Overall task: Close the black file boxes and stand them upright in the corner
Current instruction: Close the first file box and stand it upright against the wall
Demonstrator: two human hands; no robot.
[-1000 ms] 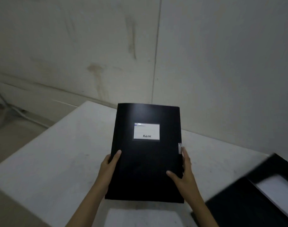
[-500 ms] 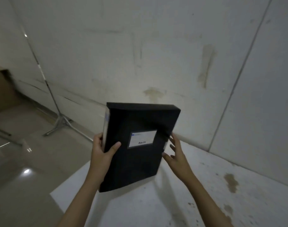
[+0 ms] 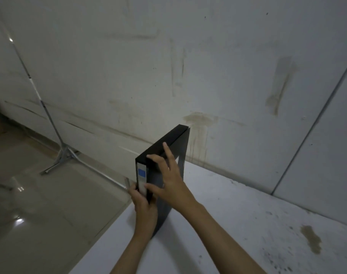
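A closed black file box stands upright on its narrow end at the left edge of the white table, close to the stained wall. Its labelled spine with a blue patch faces me. My left hand grips the lower part of the spine from the left side. My right hand lies against the box's right face, thumb across the spine and fingers spread up to the top edge. No other file box is in view.
The table's left edge drops to a glossy tiled floor. A metal tripod stand stands on the floor near the wall. Brown stains mark the table on the right. The wall runs behind the table.
The box has turned from face-on to spine-on and come down to stand upright at the table's left edge. My right hand has moved from beside the box onto it. The view has swung left.
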